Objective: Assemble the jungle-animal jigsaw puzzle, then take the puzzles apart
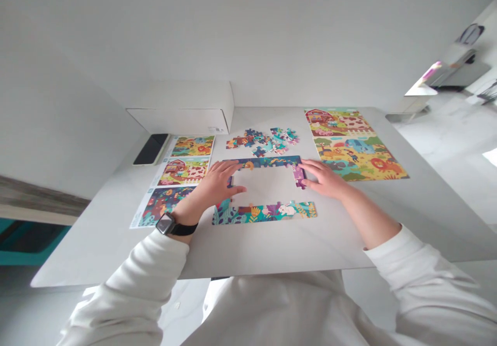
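Observation:
A half-built jigsaw frame lies on the white table (pixel 272 247): a dark blue top strip (pixel 272 162) and a colourful bottom strip (pixel 264 213). My left hand (pixel 215 185) rests flat on the frame's left side, fingers stretched toward the top strip. My right hand (pixel 324 177) lies flat at the right side, fingers touching a purple piece (pixel 298 176) hanging from the top strip. Loose puzzle pieces (pixel 264 141) sit in a heap just beyond the frame. A black watch (pixel 171 226) is on my left wrist.
Two finished puzzles (pixel 353 144) lie at the right. A reference sheet with three pictures (pixel 176 180) lies at the left, a dark phone (pixel 151 149) beyond it. A white box (pixel 182 107) stands at the back against the wall.

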The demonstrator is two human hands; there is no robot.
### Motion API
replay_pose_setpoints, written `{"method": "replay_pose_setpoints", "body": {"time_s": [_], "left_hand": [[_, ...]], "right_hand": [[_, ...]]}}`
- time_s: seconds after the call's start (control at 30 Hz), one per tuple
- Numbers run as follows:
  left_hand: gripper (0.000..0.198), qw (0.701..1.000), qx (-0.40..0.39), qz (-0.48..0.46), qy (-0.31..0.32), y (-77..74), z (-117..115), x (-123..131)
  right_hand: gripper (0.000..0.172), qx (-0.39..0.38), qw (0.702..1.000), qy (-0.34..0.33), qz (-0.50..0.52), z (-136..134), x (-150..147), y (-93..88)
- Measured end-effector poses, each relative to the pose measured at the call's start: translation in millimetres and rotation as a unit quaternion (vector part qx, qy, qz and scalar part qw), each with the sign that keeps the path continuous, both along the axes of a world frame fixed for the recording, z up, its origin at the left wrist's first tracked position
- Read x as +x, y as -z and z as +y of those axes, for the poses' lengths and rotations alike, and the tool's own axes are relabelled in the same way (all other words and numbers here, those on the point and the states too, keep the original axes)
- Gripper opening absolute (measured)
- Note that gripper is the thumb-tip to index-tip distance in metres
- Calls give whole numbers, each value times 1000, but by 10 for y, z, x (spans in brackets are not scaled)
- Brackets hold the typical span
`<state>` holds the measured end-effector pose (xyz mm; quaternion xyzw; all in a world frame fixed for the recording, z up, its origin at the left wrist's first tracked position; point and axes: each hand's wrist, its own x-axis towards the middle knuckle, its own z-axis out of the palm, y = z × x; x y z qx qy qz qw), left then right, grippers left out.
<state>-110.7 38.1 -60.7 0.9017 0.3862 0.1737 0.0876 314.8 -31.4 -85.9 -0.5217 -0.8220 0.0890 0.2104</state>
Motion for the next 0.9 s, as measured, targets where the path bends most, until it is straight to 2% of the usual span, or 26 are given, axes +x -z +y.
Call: {"method": "replay_pose_setpoints", "body": {"time_s": [0.1,0.17,0.3,0.5,0.7,0.9], "left_hand": [[42,998,-6,-61,14,-133,-5,196],[34,997,-19,-78,11,-181,-21,294],[46,999,17,-49,3,-172,-46,330],[51,994,85,-56,39,-182,-32,171],[52,994,44,-81,60,-149,-6,129],[49,993,-22,-108,42,-94,9,134]], "right_hand": [[50,20,999,17,34,-14,-26,-29],[47,35,998,28,50,-21,-41,-41],[46,61,994,61,61,-15,-51,-58],[40,68,988,123,57,116,23,-209],[33,59,986,150,42,404,139,-424],[32,2,986,164,-26,945,83,-434]]}}
